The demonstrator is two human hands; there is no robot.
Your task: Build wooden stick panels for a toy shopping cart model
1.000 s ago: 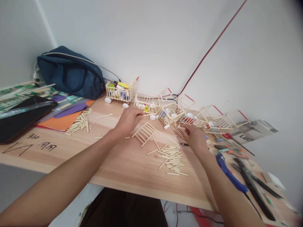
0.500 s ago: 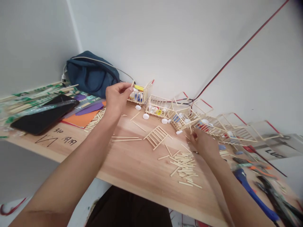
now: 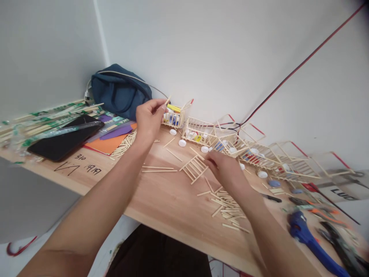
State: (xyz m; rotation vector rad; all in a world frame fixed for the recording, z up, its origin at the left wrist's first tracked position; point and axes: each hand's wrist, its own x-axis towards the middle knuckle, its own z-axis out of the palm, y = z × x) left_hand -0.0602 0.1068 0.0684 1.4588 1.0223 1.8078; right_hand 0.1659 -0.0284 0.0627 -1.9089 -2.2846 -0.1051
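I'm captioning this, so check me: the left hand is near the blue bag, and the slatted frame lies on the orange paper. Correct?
Not quite: in the head view, the slatted frame lies on the table near the right hand, apart from the orange paper. The left hand is near the blue bag.

Soft, even light on wall (image 3: 201, 46); blue tool (image 3: 313, 243) blurred; upper-right corner dark.

craft workspace, wooden tabletop (image 3: 170, 196) against pale walls (image 3: 201, 46), blue tool (image 3: 313, 244), cut sticks (image 3: 227, 204), stick-built carts (image 3: 258, 157)
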